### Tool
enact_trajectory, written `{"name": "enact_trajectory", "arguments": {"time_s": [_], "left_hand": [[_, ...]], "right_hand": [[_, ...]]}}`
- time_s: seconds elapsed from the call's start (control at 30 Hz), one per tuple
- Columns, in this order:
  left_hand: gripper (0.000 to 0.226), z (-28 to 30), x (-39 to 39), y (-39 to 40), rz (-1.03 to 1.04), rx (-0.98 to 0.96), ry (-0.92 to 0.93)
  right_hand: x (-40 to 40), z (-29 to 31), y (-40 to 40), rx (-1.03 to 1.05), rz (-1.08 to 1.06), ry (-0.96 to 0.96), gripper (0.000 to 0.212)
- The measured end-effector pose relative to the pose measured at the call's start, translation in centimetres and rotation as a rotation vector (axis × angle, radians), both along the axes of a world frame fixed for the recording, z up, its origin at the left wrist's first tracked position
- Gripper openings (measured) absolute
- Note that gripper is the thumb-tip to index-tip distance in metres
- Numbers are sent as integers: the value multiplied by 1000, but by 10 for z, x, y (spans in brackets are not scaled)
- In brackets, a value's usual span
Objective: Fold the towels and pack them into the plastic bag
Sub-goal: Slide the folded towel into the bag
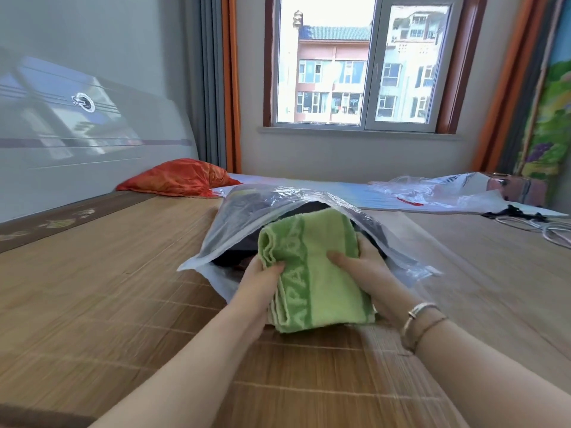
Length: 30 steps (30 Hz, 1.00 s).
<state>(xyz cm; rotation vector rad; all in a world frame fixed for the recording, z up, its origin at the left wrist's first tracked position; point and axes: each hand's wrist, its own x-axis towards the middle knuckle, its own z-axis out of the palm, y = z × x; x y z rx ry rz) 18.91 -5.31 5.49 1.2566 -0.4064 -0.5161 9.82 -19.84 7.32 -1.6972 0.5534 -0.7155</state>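
Observation:
A folded green towel with darker green stripes and lettering lies half inside the mouth of a clear plastic bag on the bamboo bed mat. My left hand grips the towel's left folded edge, thumb on top. On the towel's right side my right hand holds it, thumb pressed on the upper face and fingers underneath. Dark folded cloth lies inside the bag beneath the towel.
The bamboo mat covers the bed. An orange-red pillow lies at the headboard to the far left. More clear plastic bags and some cables lie at the far right. A window is straight ahead.

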Motion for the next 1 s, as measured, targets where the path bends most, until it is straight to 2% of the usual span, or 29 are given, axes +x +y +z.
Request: {"name": "enact_trajectory", "arguments": {"time_s": [0.1, 0.17, 0.23, 0.27, 0.33, 0.37, 0.4, 0.47, 0.5, 0.57, 0.63, 0.7, 0.8, 1.0], "left_hand": [[21, -7, 20, -32, 96, -25, -85], [14, -9, 31, -47, 176, 0, -137], [14, -12, 35, -53, 324, 76, -212], [15, -17, 32, -51, 405, 136, -286], [18, -34, 23, -43, 499, 282, -530], [19, -44, 19, -38, 486, 365, -675], [17, -54, 17, -33, 427, 452, -812], [10, -66, 14, -19, 232, 589, -994], [12, -67, 11, -12, 130, 613, -1056], [26, -64, 7, 1, -18, 620, -1156], [29, -59, 5, 10, -37, 683, -1279], [22, -53, 7, 13, 14, 853, -1476], [27, -51, 8, 9, -31, 1081, -1655], [33, -60, 19, 9, -65, 1125, -1688]], "right_hand": [[35, -10, -21, -254, -142, -97, 28], [52, -15, -30, -292, -228, -187, 23], [67, -21, -39, -303, -333, -204, 29], [71, -25, -43, -335, -410, -111, 43], [72, -32, -48, -486, -608, 196, 75], [68, -34, -47, -586, -673, 265, 79], [65, -34, -46, -697, -696, 255, 71], [58, -34, -38, -911, -597, 119, 38], [55, -36, -34, -1031, -513, 62, 29], [52, -46, -29, -1278, -338, 71, 35], [51, -56, -30, -1426, -162, 221, 55], [55, -61, -36, -1485, -105, 344, 66], [74, -64, -38, -1514, -181, 449, 73], [138, -68, -44, -1408, -319, 700, 82]]}}
